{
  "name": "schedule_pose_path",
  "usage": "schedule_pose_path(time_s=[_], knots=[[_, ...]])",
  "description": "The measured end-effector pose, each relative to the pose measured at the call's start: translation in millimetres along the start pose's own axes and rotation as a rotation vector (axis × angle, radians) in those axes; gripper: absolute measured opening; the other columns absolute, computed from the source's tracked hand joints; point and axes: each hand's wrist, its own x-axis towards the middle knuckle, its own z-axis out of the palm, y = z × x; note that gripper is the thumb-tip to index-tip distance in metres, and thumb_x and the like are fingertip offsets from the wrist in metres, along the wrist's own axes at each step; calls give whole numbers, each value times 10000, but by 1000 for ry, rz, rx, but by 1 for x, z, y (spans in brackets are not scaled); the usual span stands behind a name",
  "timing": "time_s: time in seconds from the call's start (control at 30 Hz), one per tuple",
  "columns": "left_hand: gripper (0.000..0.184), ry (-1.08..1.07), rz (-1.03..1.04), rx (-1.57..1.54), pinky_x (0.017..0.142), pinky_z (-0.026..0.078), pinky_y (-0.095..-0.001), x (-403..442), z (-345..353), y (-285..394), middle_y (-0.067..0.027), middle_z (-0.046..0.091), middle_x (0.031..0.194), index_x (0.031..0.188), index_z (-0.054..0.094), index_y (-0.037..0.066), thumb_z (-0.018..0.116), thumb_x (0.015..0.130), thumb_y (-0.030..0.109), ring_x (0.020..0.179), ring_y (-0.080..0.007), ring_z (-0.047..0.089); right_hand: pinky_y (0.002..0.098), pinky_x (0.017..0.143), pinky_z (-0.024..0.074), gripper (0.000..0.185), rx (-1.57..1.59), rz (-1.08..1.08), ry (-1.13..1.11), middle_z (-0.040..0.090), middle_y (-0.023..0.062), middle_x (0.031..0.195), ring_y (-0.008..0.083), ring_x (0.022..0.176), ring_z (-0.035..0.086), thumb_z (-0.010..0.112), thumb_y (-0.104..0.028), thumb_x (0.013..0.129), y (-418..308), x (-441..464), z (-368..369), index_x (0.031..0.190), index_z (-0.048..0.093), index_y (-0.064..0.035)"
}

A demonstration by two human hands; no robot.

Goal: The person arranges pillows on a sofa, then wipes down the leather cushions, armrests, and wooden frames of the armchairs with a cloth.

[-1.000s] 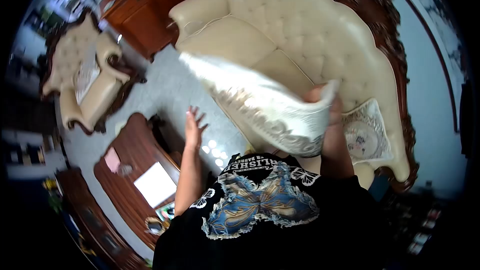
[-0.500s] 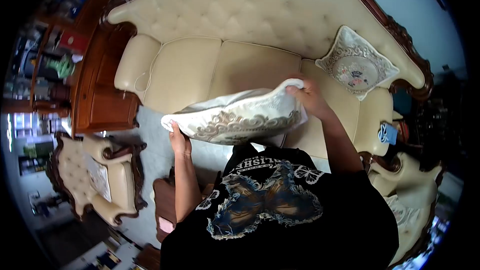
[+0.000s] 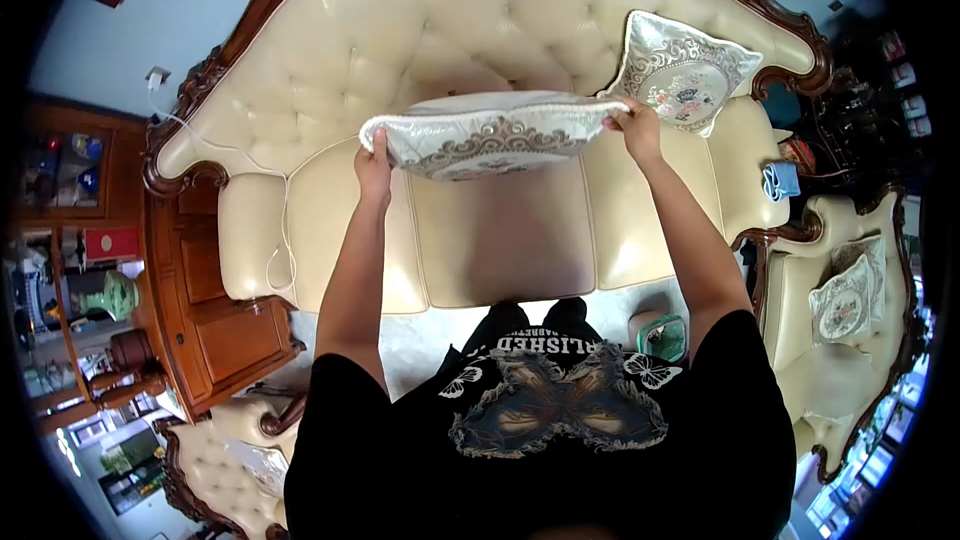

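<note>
A white patterned cushion [image 3: 500,140] with a corded edge is held up over the middle of the cream sofa [image 3: 505,240]. My left hand [image 3: 374,168] is closed on its left corner, thumb on the near side. At the opposite corner, my right hand [image 3: 637,130] grips the edge between thumb and fingers. The embroidered face tilts toward me and its far side is hidden. A similar cushion [image 3: 686,80] with a flower design leans in the sofa's right corner, just beyond my right hand.
A white cable [image 3: 287,210] hangs over the sofa's left arm. Blue folded cloth [image 3: 782,180] lies on the right arm. A green-lined bin [image 3: 662,337] stands on the floor before the sofa. Wooden cabinet [image 3: 235,340] at left; armchairs stand on both sides.
My left hand, empty and spread at first, took hold of the cushion's left corner. The view turned to face the sofa, and both hands carried the cushion up over the seat.
</note>
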Motion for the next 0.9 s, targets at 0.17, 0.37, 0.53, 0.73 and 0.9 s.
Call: schedule_pose_path(time_s=[0.17, 0.37, 0.53, 0.73, 0.9], knots=[[385, -34, 36, -104, 767, 529, -324, 80, 28, -24, -42, 655, 1036, 1133, 622, 74, 586, 974, 423, 918, -149, 625, 250, 677, 566, 209, 86, -8, 119, 701, 84, 878, 130, 700, 669, 596, 20, 918, 4, 53, 25, 1109, 682, 18], [407, 13, 56, -162, 753, 480, -274, 144, 52, -36, -33, 647, 1000, 1139, 643, 8, 582, 987, 381, 864, -105, 576, 251, 657, 551, 201, 58, 51, 183, 700, 76, 845, 127, 703, 665, 619, 3, 910, 15, 116, 48, 1095, 698, 10], [465, 83, 4, -57, 874, 478, -321, 177, 52, -31, -111, 643, 1126, 1269, 556, -43, 630, 957, 294, 977, -178, 604, 274, 833, 511, 473, 36, 6, 38, 663, 141, 1143, 157, 913, 665, 611, -133, 931, 16, 150, 67, 1391, 506, -95], [856, 228, 564, 683, 1152, 255, -462, 174, 88, -9, -290, 277, 1515, 1538, 217, 113, 709, 841, 190, 1407, -398, 295, 309, 831, 507, 724, -266, -122, 91, 492, 213, 1416, 206, 905, 670, 660, -84, 840, 31, 101, 68, 1487, 336, -117], [838, -237, 924, 1308, 1173, 181, -551, 148, 136, 34, -147, 211, 1590, 1531, 259, 329, 690, 831, 164, 1446, -395, 222, 316, 769, 571, 660, -236, 311, -11, 553, 174, 1326, 193, 980, 654, 638, -3, 850, 142, -29, -6, 1451, 394, -131]])
